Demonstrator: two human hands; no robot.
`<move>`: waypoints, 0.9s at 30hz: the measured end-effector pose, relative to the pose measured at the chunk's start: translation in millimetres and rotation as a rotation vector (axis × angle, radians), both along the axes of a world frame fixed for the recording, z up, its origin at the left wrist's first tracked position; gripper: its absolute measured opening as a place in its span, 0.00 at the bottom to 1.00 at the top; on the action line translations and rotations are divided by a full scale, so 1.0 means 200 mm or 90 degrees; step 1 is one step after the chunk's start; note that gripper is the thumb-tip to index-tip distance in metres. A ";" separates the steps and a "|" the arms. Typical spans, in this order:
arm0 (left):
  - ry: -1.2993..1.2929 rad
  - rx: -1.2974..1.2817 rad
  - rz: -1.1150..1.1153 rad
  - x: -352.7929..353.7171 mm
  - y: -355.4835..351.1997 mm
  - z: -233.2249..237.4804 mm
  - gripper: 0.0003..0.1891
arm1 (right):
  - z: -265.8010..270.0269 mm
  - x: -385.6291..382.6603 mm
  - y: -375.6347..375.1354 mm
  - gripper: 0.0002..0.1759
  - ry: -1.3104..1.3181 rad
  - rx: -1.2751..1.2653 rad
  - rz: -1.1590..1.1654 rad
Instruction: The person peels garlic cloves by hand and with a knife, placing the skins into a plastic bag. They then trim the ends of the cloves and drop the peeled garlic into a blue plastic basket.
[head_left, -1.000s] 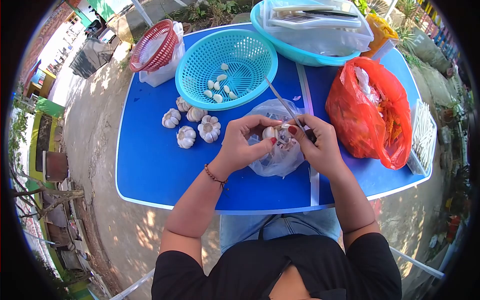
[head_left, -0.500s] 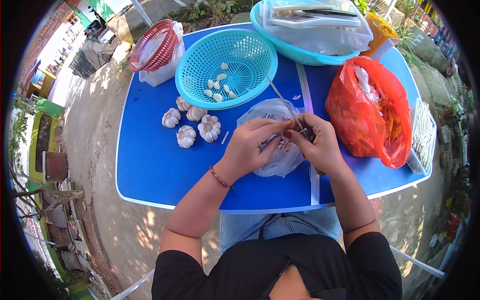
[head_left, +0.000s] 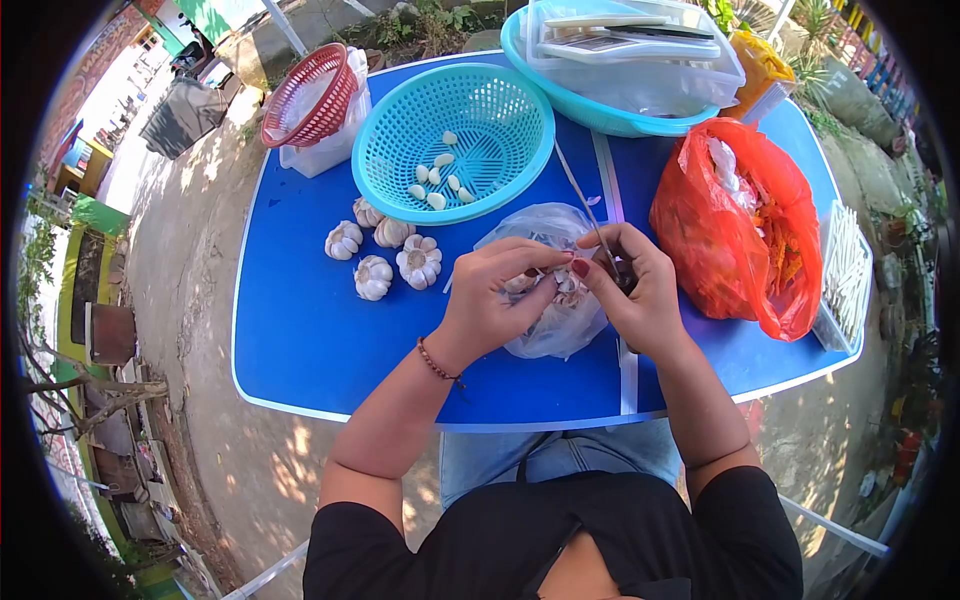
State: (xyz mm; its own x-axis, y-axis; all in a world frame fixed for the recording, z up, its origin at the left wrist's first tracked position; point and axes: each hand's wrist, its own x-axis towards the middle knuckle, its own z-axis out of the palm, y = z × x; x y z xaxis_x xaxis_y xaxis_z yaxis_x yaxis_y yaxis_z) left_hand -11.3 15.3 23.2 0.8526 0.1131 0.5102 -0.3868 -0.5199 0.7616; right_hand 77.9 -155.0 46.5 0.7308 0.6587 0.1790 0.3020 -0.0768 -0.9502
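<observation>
Over a clear plastic bag [head_left: 550,335] of garlic peelings, my two hands meet at the fingertips. My right hand [head_left: 637,295] is closed around a knife [head_left: 576,185], its thin blade pointing up and away toward the basket. My left hand [head_left: 495,295] pinches what looks like a garlic clove [head_left: 566,262], mostly hidden by the fingers. Several whole garlic bulbs [head_left: 418,261] sit on the blue table to the left. Behind them, a turquoise basket [head_left: 385,115] holds several peeled cloves [head_left: 436,201].
On the right stands an open red plastic bag [head_left: 700,250], with a container of white sticks [head_left: 847,262] beside it. A turquoise basin [head_left: 620,122] holding clear plastic boxes is at the back. A red basket [head_left: 328,112] rests at the back left on the blue table [head_left: 300,340].
My fingertips have shifted slightly apart and the knife has tilted a little more upright. The basket, bulbs and bags stay in place; the view has moved slightly.
</observation>
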 end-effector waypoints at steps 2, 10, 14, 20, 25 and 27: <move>0.048 -0.129 -0.046 0.00 0.00 0.00 0.18 | 0.01 0.00 0.00 0.16 0.011 0.030 -0.006; 0.153 -0.686 -0.140 -0.01 0.00 -0.01 0.22 | 0.00 -0.02 -0.02 0.24 -0.162 0.024 0.101; 0.179 -0.742 -0.155 -0.01 0.02 0.00 0.22 | 0.01 -0.03 -0.02 0.24 -0.207 -0.026 0.116; 0.180 -0.747 -0.156 -0.02 0.01 0.00 0.21 | -0.03 -0.02 0.01 0.25 -0.284 0.032 0.117; 0.171 -0.757 -0.183 -0.02 0.03 -0.03 0.17 | -0.03 -0.02 0.00 0.24 -0.274 0.027 0.120; 0.175 -0.763 -0.184 -0.02 0.03 -0.04 0.15 | -0.04 -0.01 0.00 0.23 -0.267 0.033 0.117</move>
